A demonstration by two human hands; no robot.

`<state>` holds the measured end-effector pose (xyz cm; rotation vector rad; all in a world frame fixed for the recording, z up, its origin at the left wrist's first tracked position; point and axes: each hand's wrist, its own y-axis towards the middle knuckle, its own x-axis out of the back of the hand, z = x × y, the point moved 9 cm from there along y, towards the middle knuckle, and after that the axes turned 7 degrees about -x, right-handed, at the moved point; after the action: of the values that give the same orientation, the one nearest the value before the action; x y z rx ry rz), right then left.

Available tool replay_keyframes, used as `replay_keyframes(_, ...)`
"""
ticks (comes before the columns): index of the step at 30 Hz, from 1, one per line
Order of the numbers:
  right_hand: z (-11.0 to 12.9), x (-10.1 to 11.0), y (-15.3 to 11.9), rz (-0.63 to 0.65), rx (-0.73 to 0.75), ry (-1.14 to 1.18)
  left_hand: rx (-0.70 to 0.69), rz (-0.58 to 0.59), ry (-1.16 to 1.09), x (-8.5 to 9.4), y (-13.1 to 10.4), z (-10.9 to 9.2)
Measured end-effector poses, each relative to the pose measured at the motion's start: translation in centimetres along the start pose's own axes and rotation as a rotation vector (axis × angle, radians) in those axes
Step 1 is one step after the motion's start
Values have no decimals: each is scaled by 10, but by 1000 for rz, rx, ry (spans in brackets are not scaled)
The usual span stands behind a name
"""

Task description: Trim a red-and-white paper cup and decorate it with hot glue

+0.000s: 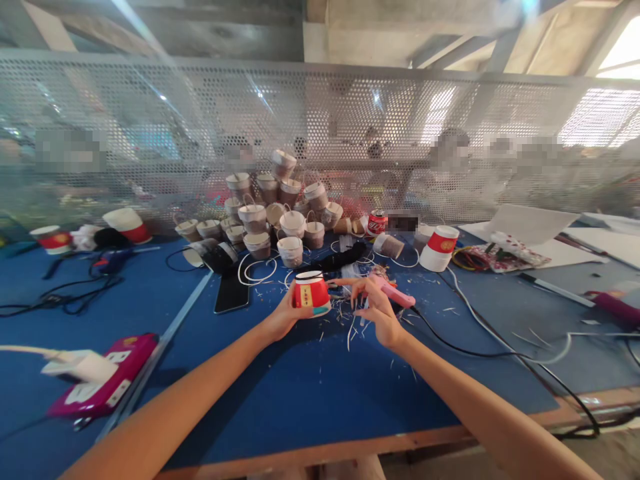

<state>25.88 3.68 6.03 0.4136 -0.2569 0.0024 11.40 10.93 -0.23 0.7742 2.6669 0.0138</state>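
Cup (310,291), red and white with a yellow label, tight in the left hand (283,319) over the middle of the blue table (300,400). Narrow end up, wide end down, with a thin dark line around the top. Cannot tell if resting on the table or lifted a bit. Right hand (377,310) apart from the left one, fingers spread, with one finger stretched out toward the cup's side. Too small to tell if touching it.

Just behind the right hand, a pink tool (399,293) with a black cord (455,347) off to the right. Around and under this hand, lots of thin white scraps (349,338). Behind the cup, a big heap of little pots (291,225), brown and white, many with loop handles, some stacked up on others. Near the heap, loops of white cord (259,283) and a red can (377,223). To the left of the cup, a black phone (231,293), flat on the table. To the right, farther back, one other cup (441,243), also red and white, wide end down. On the near left, a purple-pink power strip (125,363) with a white plug (85,367) in it. At the far back, a gray metal screen (345,120) full of tiny holes.
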Motion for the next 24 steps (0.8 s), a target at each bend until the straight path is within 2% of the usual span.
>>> replay_keyframes(4, 4, -15, -3, 133, 16, -80, -25, 47, -19, -2, 2, 0)
replay_keyframes(10, 11, -30, -7, 231, 45, -179, -48, 69, 43, -4, 4, 0)
replay_keyframes(12, 16, -23, -4, 161, 96, -215, -44, 40, 68, -2, 4, 0)
replay_keyframes(14, 15, -1, 2, -54, 101, -351, -59, -30, 57, 2, 4, -2)
replay_keyframes(16, 7, 30, 5, -321, -4, -615, -77, -112, 40, 9, 4, -4)
replay_keyframes(17, -1, 44, 6, -401, -107, -768, -82, -142, 36, 12, 5, -4)
replay_keyframes(18, -12, 55, 7, -426, -226, -895, -85, -162, 33, 14, 5, -4)
replay_keyframes(19, -25, 64, 7, -399, -340, -990, -87, -171, 31, 15, 5, -4)
replay_keyframes(21, -51, 73, 6, -239, -548, -1098, -92, -167, 21, 15, 6, -4)
replay_keyframes(24, -64, 79, 4, -116, -631, -1182, -98, -157, 8, 14, 7, -4)
